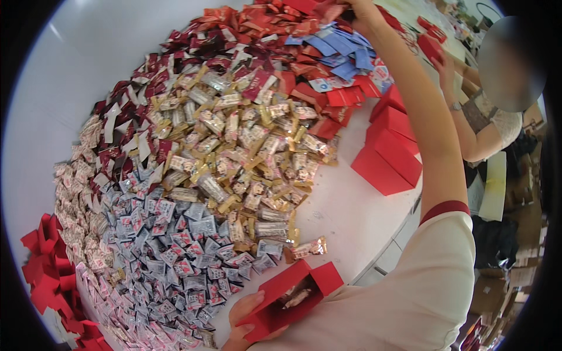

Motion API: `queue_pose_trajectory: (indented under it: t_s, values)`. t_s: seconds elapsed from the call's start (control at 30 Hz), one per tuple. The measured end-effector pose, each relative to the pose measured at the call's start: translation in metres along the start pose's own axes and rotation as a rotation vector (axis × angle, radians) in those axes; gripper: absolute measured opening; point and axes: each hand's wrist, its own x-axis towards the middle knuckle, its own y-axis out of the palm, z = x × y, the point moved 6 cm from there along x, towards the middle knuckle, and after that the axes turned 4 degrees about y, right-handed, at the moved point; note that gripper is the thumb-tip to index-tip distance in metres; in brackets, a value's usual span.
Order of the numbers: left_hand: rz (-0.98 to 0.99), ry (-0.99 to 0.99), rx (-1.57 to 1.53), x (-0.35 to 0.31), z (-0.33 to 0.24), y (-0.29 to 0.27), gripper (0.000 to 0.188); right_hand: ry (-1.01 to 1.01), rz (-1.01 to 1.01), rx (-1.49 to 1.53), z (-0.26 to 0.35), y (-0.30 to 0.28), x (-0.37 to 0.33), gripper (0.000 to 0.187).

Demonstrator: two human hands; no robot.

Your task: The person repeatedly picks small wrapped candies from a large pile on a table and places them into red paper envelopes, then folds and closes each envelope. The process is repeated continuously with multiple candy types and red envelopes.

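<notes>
Low in the head view, my left hand (244, 319) grips an open red box (275, 313) by its side, with the lid flap folded out. A few wrapped pieces (295, 295) lie inside it. My right arm stretches across to the far side, where my right hand (351, 10) is partly cut off by the upper edge, over red packets (252, 22). Whether its fingers hold anything is unclear. Nearest the box are grey-blue sachets (187, 251) and gold-ended clear-wrapped sweets (234, 155). Blue packets (336, 45) lie beneath my right wrist.
Red boxes (389, 158) stand by my right arm; more red boxes (50, 275) are heaped at the far left. Maroon packets (126, 123), beige packets (76, 193) and pink sachets (117, 310) cover the white table (52, 99). Another person's hand (446, 70) holds a red box at right.
</notes>
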Motion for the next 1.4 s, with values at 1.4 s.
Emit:
queue_pose_trajectory:
  t_s: [1.4]
  values:
    - [-0.381, 0.112, -0.273, 0.078, -0.099, -0.073, 0.048, -0.425, 0.180, -0.156, 0.096, 0.251, -0.328, 0.006]
